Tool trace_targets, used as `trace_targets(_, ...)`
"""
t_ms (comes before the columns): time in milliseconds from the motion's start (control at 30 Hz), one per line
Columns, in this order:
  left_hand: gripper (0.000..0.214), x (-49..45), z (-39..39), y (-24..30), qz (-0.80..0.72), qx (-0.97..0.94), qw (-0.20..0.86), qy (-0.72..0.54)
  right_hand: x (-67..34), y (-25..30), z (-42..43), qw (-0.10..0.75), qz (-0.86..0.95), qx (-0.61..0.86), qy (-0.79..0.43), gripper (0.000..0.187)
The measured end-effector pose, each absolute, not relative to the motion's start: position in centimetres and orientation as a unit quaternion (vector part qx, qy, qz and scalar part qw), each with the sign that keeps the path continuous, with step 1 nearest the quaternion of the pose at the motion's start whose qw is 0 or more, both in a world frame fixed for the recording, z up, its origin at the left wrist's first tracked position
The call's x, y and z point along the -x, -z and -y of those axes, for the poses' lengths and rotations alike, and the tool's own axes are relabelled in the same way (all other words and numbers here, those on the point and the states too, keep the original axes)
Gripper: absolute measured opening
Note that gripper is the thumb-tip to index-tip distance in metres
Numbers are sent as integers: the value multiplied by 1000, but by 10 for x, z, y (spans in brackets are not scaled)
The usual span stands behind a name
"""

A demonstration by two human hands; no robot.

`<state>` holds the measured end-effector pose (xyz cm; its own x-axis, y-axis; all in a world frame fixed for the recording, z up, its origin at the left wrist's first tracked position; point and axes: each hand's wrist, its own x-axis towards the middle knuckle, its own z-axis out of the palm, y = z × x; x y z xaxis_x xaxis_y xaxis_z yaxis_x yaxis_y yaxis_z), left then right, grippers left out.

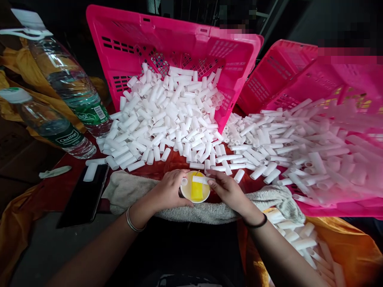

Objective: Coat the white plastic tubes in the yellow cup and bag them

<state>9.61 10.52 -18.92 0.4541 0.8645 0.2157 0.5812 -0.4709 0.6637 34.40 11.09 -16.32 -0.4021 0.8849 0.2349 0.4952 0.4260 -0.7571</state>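
My left hand (169, 190) curls around the left side of a small white cup (204, 199) in front of my body. Inside the cup is a bright yellow block or packet (196, 191). The round end of a white tube (184, 181) shows by my left fingertips; whether they grip it too, I cannot tell. My right hand (229, 190) is closed, with a short white strip or flattened tube (200, 180) pinched at its fingertips. That piece lies across the yellow block from the right.
A tipped pink crate (179, 34) spills short white tubes (161, 115) onto the red surface. Another pink crate (278, 71) with more tubes stands right. Two water bottles (72, 91), a dark phone (83, 199) with a tube on it, and a grey towel (128, 195) are nearby.
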Motion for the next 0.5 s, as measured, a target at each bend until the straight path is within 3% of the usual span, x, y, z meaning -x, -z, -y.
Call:
trace_targets(200,97,-93,-105,189,-447,-800,284,-283,-343,166,-104,358,800,407,-255,12)
trace_targets(333,95,-93,-105,189,-447,-795,296,-285,-343,171,-101,352,746,467,-321,20)
trace_targets(500,93,-93,-105,188,-446,-796,295,-285,-341,171,-96,376,780,424,-267,11)
